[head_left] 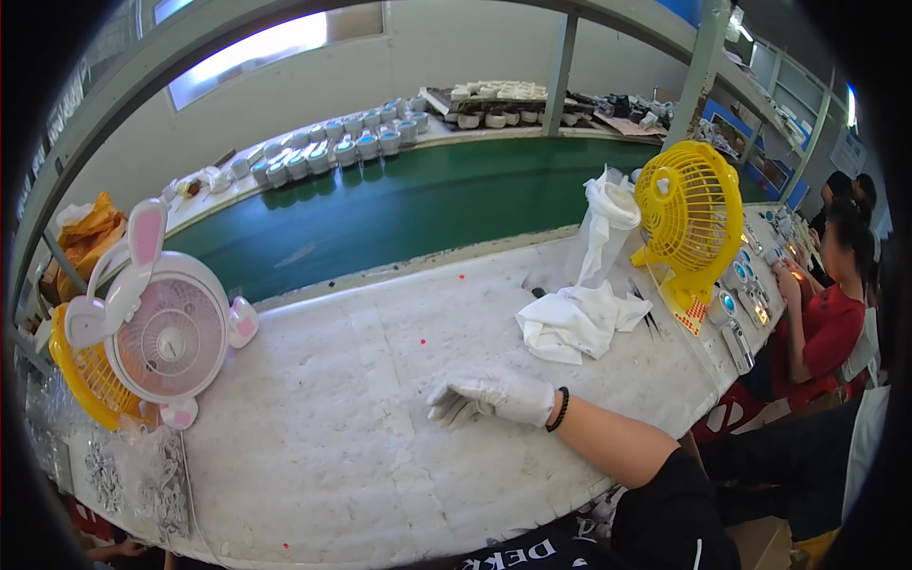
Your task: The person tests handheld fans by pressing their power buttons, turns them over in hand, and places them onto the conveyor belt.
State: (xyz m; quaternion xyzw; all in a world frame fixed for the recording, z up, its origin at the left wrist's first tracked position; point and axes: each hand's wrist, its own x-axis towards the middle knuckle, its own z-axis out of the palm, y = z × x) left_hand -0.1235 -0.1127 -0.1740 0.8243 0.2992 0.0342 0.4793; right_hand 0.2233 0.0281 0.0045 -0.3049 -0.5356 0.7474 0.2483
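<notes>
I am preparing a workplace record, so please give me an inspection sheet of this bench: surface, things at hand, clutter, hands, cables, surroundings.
Surface: white worktable, worn and stained, with small red dots.
Things at hand: nothing held; the white cloth lies nearest the gloved hand, apart from it.
Clutter: pink rabbit-eared fan, yellow fan behind the cloth, bags of small metal parts at the left edge.
Hands: right hand in a white glove rests flat on the table, fingers spread; left hand not in view.
Cables: nothing seen.
Surroundings: green conveyor belt, rows of round parts beyond it, a person in a red top at the right.
</notes>
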